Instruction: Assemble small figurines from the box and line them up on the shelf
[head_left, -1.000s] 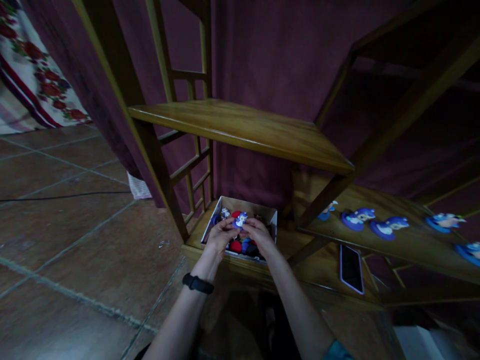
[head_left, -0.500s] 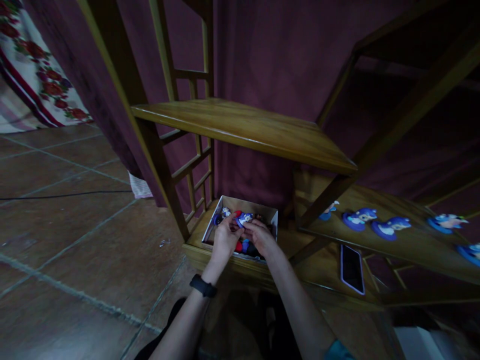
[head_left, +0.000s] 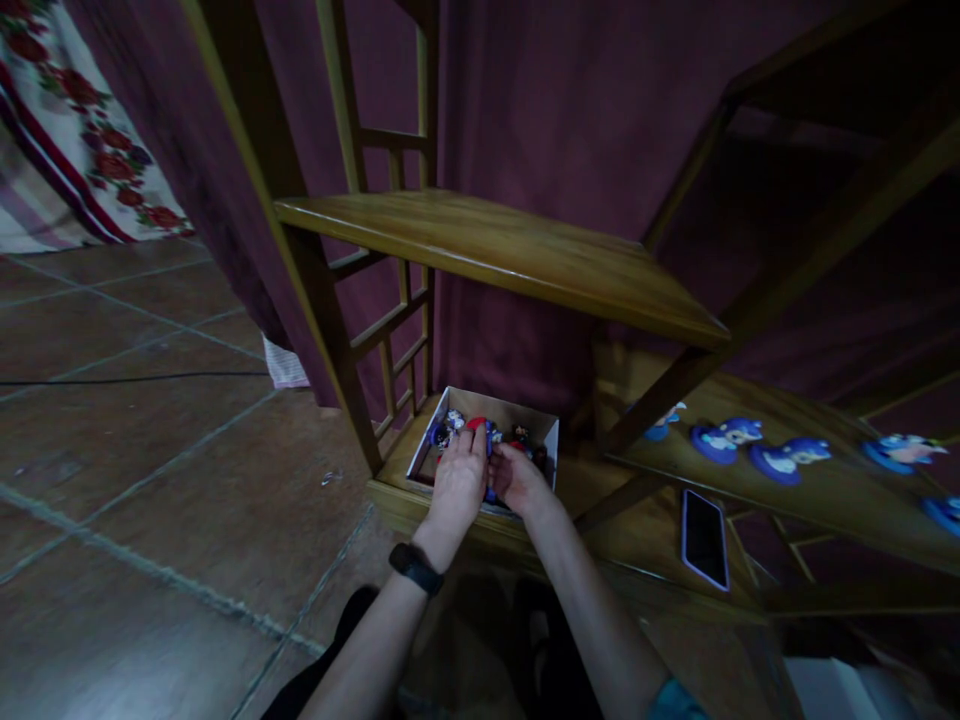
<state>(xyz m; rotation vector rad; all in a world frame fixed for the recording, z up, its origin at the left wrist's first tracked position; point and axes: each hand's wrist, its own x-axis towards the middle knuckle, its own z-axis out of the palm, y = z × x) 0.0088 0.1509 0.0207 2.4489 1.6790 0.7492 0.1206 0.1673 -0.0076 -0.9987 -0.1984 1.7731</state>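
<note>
A shallow cardboard box point(head_left: 544, 440) of small painted figurines stands on the low wooden shelf. My left hand point(head_left: 459, 480), with a dark band on its wrist, is over the box, its fingers laid closely over a blue-purple figurine point(head_left: 492, 436). From the other side, the curled fingers of my right hand point(head_left: 520, 482) meet the same figurine. Most of it is hidden behind my hands. Farther left in the box lie a white-and-blue figurine point(head_left: 454, 420) and a red piece point(head_left: 475, 424). Dark-topped figurines point(head_left: 520, 434) show beyond my right hand.
A wooden shelf board point(head_left: 495, 240) juts out above the box. To the right, several blue-based figurines point(head_left: 726, 440) line another shelf, with a phone point(head_left: 705, 540) lying below them. A slatted side frame point(head_left: 390, 325) rises at the left, before a purple curtain point(head_left: 525, 120).
My left hand has turned and moved right, its fingers now covering the figurine that showed between my hands. My right hand stays close beside it. The view has shifted slightly.
</note>
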